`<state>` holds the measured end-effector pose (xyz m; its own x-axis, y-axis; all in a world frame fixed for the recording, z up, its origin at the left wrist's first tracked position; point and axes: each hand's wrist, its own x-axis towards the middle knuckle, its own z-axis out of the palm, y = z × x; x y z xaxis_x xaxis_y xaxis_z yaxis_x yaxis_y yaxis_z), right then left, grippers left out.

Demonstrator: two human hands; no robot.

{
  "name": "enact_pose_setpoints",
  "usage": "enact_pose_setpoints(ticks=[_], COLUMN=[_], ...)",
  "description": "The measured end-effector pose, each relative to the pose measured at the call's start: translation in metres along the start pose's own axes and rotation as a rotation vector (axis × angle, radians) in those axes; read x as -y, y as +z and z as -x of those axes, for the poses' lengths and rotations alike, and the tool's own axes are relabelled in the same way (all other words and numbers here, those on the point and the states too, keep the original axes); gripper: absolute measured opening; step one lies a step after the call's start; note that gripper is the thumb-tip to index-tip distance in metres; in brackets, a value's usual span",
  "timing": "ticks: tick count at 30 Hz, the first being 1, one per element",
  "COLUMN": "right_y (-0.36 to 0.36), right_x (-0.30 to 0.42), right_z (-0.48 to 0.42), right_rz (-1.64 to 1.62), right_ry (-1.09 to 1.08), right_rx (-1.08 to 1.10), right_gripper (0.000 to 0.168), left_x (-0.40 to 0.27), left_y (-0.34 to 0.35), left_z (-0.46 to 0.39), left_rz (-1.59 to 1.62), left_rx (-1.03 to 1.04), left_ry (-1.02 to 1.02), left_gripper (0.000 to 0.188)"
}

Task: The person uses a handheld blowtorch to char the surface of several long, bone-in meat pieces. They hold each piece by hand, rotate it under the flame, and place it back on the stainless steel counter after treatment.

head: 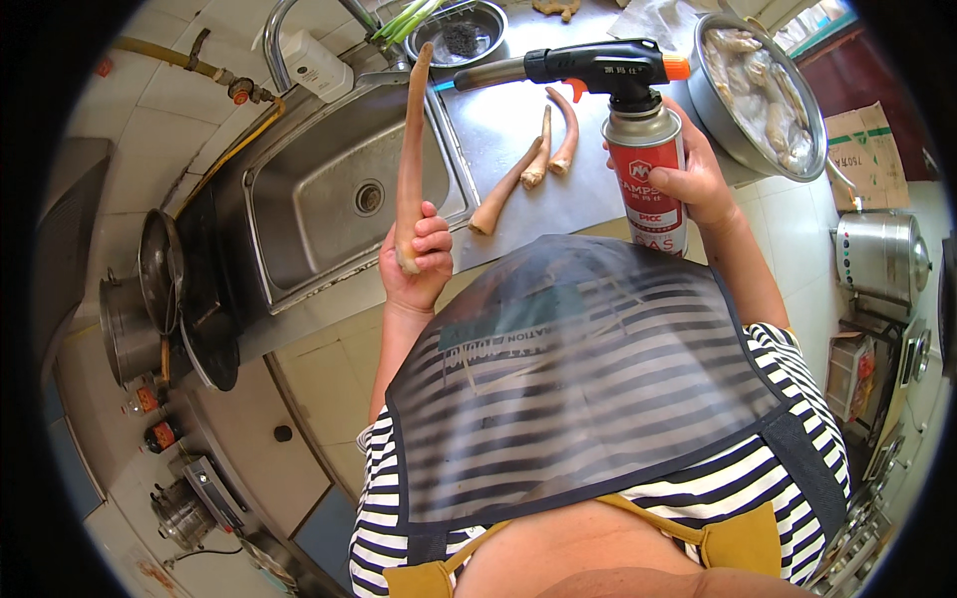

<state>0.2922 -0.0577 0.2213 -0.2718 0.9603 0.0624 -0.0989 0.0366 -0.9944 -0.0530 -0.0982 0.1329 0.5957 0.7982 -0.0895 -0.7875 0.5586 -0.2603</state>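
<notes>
A long pig's tail (413, 142) stands upright in my left hand (419, 258), which grips it near its thick cut end. My right hand (695, 168) is wrapped around a red gas canister (649, 179) with a black blowtorch head (591, 67) fitted on top. The torch is lit: a short blue flame (444, 86) leaves its nozzle toward the upper part of the tail. Whether the flame touches the skin I cannot tell. Several more tails (508, 183) lie on the steel counter (591, 202) between my two hands.
A steel sink (321, 194) with a faucet (278, 45) lies left of the tails. Behind stand a steel bowl (490, 48), green stalks (410, 21) and a piece of ginger (557, 9). At right, a metal basin (699, 97) holds pale raw pieces resembling trotters.
</notes>
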Motion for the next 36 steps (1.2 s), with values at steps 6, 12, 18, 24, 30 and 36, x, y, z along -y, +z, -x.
enact_pose_setpoints(ticks=[6, 12, 18, 24, 30, 36], right_y=[0.006, 0.007, 0.016, 0.020, 0.028, 0.031], right_x=[0.004, -0.002, 0.004, 0.006, 0.011, 0.012], right_z=[-0.001, -0.002, -0.004, -0.006, -0.005, -0.002], right_rz=[0.013, 0.197, 0.269, 0.351, 0.402, 0.381], right_ry=[-0.018, -0.067, -0.106, -0.154, -0.200, -0.130], right_rx=[0.094, 0.129, 0.137, 0.146, 0.276, 0.246], right_gripper=[0.080, 0.082, 0.080, 0.081, 0.083, 0.082], left_x=[0.004, 0.006, 0.004, 0.004, 0.010, 0.016], left_y=[0.005, 0.007, 0.008, 0.011, 0.016, 0.020], left_z=[-0.008, -0.010, -0.011, -0.010, -0.012, -0.012], left_rz=[0.017, -0.006, -0.243, -0.498, -0.715, -0.953], left_rx=[0.002, -0.016, -0.094, -0.164, -0.299, -0.441], left_ry=[-0.009, 0.025, 0.144, 0.255, 0.384, 0.494], left_gripper=[0.032, 0.032, 0.033, 0.039, 0.042, 0.040])
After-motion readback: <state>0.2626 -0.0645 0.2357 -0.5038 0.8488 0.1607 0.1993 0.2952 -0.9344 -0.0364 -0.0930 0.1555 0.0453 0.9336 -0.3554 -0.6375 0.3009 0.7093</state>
